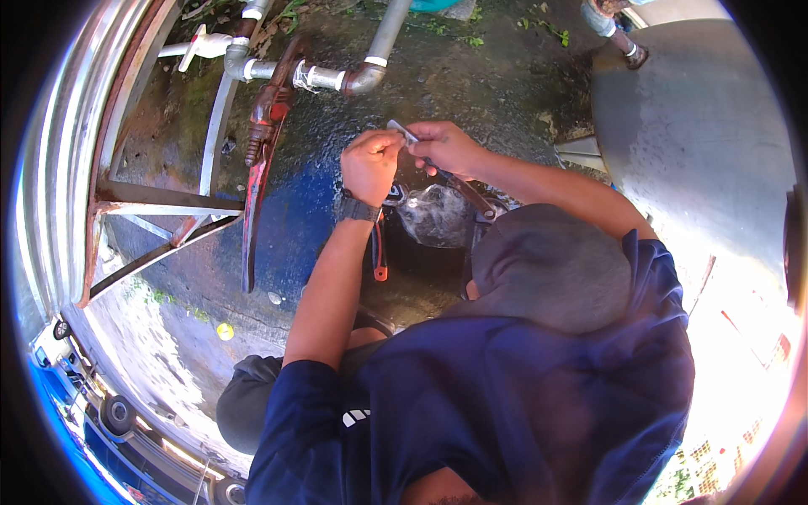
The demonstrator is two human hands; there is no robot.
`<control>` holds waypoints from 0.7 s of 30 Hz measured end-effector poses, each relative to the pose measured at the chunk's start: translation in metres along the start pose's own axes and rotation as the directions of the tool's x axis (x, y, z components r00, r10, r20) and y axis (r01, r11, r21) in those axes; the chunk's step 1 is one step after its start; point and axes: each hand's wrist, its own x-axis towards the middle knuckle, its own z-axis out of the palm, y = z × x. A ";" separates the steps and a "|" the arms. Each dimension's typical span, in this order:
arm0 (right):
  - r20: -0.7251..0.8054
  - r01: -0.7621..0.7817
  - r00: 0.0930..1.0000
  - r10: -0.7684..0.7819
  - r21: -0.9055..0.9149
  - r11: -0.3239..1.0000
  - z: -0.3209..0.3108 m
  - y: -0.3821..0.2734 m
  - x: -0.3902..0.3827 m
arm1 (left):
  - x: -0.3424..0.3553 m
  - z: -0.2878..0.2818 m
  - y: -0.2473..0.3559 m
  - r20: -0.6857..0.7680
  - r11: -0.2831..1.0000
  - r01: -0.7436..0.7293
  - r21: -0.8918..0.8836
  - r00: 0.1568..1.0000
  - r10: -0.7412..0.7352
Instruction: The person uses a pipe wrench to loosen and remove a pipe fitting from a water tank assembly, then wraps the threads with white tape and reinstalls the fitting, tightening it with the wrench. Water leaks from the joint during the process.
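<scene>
My left hand, with a dark watch on its wrist, is closed in a pinch at a small pale grey piece. My right hand grips the same piece from the other side, its fingers bent around it. The piece is short and narrow; its kind is too small to tell. Below my right hand runs a dark, partly rusty metal bar; whether my fingers touch it I cannot tell. A clear crumpled plastic bag lies under my hands. An orange-and-black tool handle shows beside my left wrist.
A large red pipe wrench stands at the left by grey pipes with a white valve. A rusty metal frame is farther left. A big grey tank rises at the right. The ground is wet.
</scene>
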 end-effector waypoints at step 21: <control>0.279 0.450 0.883 -0.376 -0.732 0.512 -0.021 -0.070 -0.019 | -0.004 0.002 0.002 0.382 0.710 0.455 -0.538 0.882 -0.276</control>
